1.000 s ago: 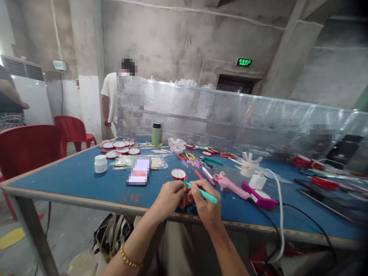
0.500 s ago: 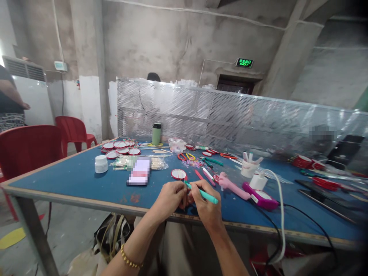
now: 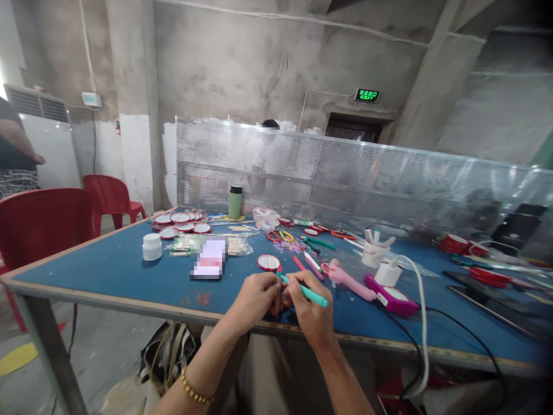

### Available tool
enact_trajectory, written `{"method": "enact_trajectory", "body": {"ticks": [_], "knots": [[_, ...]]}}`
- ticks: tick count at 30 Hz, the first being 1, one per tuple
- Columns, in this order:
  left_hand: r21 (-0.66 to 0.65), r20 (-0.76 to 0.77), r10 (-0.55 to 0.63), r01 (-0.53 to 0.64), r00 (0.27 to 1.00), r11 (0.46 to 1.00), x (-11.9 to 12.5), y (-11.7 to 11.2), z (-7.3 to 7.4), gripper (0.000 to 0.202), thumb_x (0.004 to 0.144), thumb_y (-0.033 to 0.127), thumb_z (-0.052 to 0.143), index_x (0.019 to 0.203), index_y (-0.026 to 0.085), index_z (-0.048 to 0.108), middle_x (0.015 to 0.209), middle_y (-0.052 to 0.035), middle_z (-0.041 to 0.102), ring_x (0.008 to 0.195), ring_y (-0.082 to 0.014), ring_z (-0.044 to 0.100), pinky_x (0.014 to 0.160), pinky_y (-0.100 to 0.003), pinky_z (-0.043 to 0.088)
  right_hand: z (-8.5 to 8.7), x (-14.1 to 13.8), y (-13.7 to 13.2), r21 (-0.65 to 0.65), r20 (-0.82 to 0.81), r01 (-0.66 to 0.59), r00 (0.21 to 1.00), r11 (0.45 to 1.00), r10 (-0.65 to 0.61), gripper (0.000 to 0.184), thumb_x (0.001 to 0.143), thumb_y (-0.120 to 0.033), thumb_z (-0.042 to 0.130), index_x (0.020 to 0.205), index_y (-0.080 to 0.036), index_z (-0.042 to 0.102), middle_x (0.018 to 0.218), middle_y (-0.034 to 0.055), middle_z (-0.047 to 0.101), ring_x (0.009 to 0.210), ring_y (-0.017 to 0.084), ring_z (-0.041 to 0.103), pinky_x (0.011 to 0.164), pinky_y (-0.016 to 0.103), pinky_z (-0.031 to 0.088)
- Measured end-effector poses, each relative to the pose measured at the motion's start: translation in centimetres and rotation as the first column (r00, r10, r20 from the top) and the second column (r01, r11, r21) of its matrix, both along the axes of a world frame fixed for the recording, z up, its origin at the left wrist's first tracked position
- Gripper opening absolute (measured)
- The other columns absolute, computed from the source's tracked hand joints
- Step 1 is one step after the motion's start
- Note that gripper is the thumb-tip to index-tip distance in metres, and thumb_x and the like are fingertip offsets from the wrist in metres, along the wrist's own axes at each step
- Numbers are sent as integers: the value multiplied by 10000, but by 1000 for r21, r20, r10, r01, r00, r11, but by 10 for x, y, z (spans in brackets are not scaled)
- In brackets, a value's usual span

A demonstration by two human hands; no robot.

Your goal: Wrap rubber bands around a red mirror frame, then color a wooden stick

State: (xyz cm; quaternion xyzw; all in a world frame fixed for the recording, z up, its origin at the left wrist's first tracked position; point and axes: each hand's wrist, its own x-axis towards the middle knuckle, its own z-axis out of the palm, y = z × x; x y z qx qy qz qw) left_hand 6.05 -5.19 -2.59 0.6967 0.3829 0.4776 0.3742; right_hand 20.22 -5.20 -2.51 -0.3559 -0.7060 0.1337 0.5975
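My right hand [image 3: 311, 308] is closed around a teal pen [image 3: 307, 292] and holds it slanted, tip toward my left hand. My left hand [image 3: 256, 298] is curled in a pinch around a small red item that its fingers mostly hide. Both hands hover together at the near edge of the blue table [image 3: 116, 268]. Just beyond them lie a red-rimmed round disc [image 3: 268, 261], red sticks [image 3: 298, 263] and a pink tool [image 3: 349, 278].
A purple device [image 3: 392, 300] with white and black cables sits to the right. Further left are a white jar [image 3: 151, 246], a bag of sticks [image 3: 237, 245], several red-rimmed discs [image 3: 179, 222] and a green bottle [image 3: 234, 202]. A perforated metal screen [image 3: 345, 178] crosses the table; a person is behind it. Red chairs [image 3: 43, 222] stand left.
My hands stay almost still with the pen. The person beyond the screen has walked from its left end to behind it, moving right.
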Motion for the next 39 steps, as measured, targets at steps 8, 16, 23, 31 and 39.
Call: {"method": "enact_trajectory", "body": {"ticks": [8, 16, 23, 31, 39], "knots": [[-7, 21, -9, 9, 1000, 1000, 0, 1, -1, 222, 814, 239, 437, 604, 193, 490, 522, 16, 568, 486, -126, 553, 510, -214, 432, 0, 0, -1, -7, 11, -5, 1000, 1000, 5, 201, 908, -274, 544, 722, -206, 580, 552, -35, 587, 458, 122, 571, 465, 210, 486], [-7, 10, -5, 5, 1000, 1000, 0, 0, 0, 233, 817, 248, 442, 599, 190, 497, 532, 8, 579, 499, -125, 558, 523, -214, 431, 2, -1, -2, 5, -24, 6, 1000, 1000, -5, 194, 907, -270, 548, 735, -195, 600, 552, -34, 601, 449, 115, 580, 453, 199, 487], [-31, 40, -2, 3, 999, 1000, 1, -1, 1, 243, 822, 275, 444, 599, 192, 496, 515, 10, 564, 477, -131, 552, 509, -224, 442, 1, -1, -3, 24, -25, 12, 1000, 1000, -11, 202, 900, -261, 553, 715, -194, 596, 536, -42, 597, 438, 105, 565, 442, 185, 475], [-19, 35, -9, 9, 999, 1000, 0, 2, -2, 233, 829, 280, 452, 623, 190, 515, 541, 12, 579, 490, -127, 561, 506, -214, 440, -2, 1, 1, 9, 10, 18, 1000, 1000, -18, 205, 906, -277, 549, 724, -194, 596, 554, -35, 599, 459, 113, 571, 464, 197, 481], [-16, 39, -9, 10, 999, 1000, 1, 1, -2, 225, 819, 256, 444, 612, 193, 503, 522, 15, 574, 478, -126, 557, 504, -214, 438, -2, 2, 1, 26, 28, 23, 999, 999, -24, 205, 910, -269, 543, 725, -194, 590, 554, -35, 595, 458, 110, 558, 470, 197, 469]]}}
